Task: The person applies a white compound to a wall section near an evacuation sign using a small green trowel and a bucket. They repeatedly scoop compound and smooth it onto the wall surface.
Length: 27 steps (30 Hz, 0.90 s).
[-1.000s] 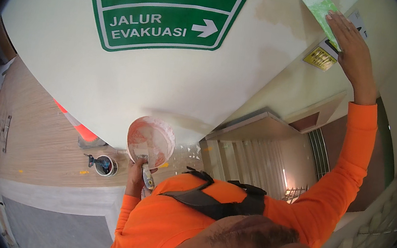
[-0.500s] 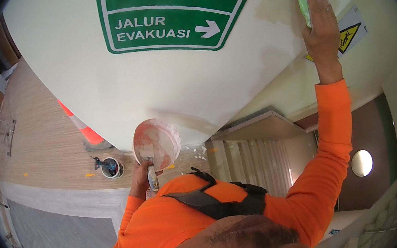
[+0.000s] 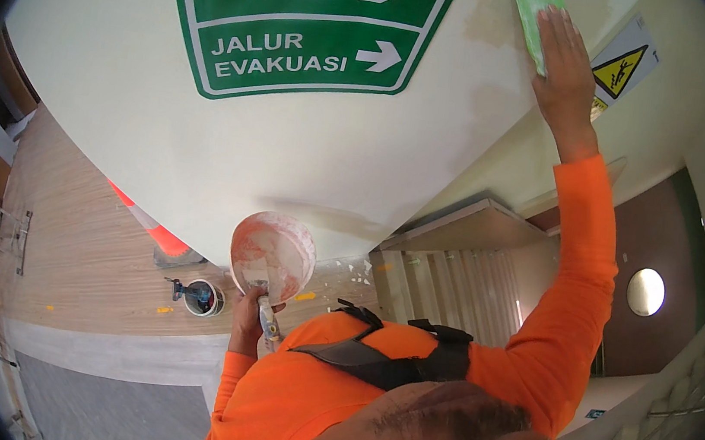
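My left hand (image 3: pixel 248 323) is closed at the near side of a white bucket (image 3: pixel 274 254), its inside smeared pinkish and pale. A putty knife (image 3: pixel 268 316) lies over the rim there, its handle against my fingers and its blade inside. Up at the right, my right hand (image 3: pixel 565 83) is raised against the white wall (image 3: pixel 308 150), fingers together over a flat green piece with whitish smears (image 3: pixel 532 14). That piece lies against the wall near its corner; its top end is cut off by the picture. Damp-looking beige patches (image 3: pixel 492 105) mark the wall beside it.
A green evacuation sign (image 3: pixel 304 36) is on the wall, and a yellow warning sign (image 3: pixel 620 70) hangs past the corner. Below stand an orange-and-white cone (image 3: pixel 161 237) and a small bucket with tools (image 3: pixel 203 299). Stairs (image 3: pixel 449 292) lie at the right; pale flakes (image 3: pixel 351 272) dot the floor.
My right hand has slid down the wall with the green piece, more of which shows now. My left hand keeps its hold on the bucket; the view has shifted slightly.
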Tool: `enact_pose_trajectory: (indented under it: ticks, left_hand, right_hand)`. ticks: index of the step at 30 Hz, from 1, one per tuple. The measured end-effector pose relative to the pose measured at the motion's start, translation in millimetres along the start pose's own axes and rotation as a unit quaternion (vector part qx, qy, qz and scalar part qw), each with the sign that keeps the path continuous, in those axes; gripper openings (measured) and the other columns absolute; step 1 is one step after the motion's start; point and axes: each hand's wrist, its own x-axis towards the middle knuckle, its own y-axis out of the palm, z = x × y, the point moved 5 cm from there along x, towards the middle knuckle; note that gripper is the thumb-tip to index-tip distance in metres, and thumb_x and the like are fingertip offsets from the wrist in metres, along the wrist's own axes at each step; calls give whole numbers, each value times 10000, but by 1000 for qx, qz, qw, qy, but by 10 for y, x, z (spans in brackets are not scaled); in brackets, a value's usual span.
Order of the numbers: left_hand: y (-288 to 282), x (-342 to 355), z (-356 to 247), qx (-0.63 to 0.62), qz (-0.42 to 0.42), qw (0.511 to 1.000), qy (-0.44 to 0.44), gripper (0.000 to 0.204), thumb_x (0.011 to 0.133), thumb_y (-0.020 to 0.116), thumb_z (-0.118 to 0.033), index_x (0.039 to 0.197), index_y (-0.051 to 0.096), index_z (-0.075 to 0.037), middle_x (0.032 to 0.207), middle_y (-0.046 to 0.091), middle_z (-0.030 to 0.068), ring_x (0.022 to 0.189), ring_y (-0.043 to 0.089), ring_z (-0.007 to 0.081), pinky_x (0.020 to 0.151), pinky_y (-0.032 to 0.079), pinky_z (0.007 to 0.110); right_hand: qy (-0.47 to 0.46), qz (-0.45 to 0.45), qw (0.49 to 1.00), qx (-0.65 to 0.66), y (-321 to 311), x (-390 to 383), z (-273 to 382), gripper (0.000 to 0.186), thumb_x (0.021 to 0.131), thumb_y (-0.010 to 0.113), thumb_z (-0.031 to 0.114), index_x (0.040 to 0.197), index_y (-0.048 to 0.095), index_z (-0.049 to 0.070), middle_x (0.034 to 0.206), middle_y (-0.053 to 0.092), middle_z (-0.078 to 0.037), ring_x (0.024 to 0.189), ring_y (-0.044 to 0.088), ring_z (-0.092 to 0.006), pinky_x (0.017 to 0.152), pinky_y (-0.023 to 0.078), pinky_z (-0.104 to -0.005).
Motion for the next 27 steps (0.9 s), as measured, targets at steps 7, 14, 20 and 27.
enact_pose_trajectory:
  ticks: [7, 14, 20, 27]
  left_hand:
    - [-40, 114, -53, 19, 4, 1000, -5, 517, 845, 554, -34, 1348, 438, -8, 1183, 588, 194, 920, 697, 334, 653, 668, 453]
    - [-300, 246, -109, -4, 8, 1000, -7, 517, 851, 549, -1, 1355, 432, -7, 1167, 602, 206, 874, 708, 344, 634, 666, 450]
    - [-731, 307, -376, -1, 2, 1000, -15, 477, 854, 550, -3, 1319, 460, 47, 1153, 611, 203, 864, 707, 335, 635, 664, 443]
    - [-1252, 493, -775, 6, 0, 1000, -14, 454, 866, 546, -17, 1308, 471, 52, 1147, 617, 193, 849, 706, 318, 633, 666, 439]
  right_hand:
    - [70, -58, 995, 33, -391, 334, -15, 565, 802, 585, -51, 1365, 562, -16, 1304, 638, -209, 1235, 606, -354, 1066, 460, -393]
    - [245, -38, 955, 164, -768, 826, 254, 430, 856, 448, 22, 1229, 623, -97, 1102, 700, -257, 1067, 663, -358, 982, 478, -385]
    - [332, -1, 898, 289, -671, 1136, 561, 348, 841, 471, 47, 1087, 660, -108, 926, 712, -172, 853, 659, -238, 810, 515, -359]
    - [435, 75, 880, 174, -328, 1335, 633, 417, 889, 659, 164, 1246, 646, -52, 1094, 728, -175, 988, 698, -258, 897, 521, -338]
